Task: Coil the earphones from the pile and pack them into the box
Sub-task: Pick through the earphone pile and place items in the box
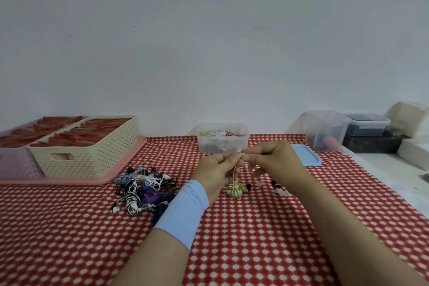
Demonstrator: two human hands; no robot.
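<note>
Fingers (223,158) of left hand (216,175) and right hand (272,158) pinch one yellow-green earphone (235,189), its loose coil dangling just below them, a few sets already in the box (222,146) beyond, the pile (144,189) to their left not yet packed.

Matt patterned cloth (255,227) covers the table; the box (222,144) is translucent, smooth plastic.

— Bright or dim?
— Dimmish, flat and even; greyer toward the upper corners of the wall (213,30).
— Shadows?
— Only faint, soft ones on the tabletop (255,251) beneath the forearms (336,227).
— Sharp?
— Soft overall. Smeared at the right edge, around the clear tub (329,130). Bowed by the wide lens along the left and right edges.
</note>
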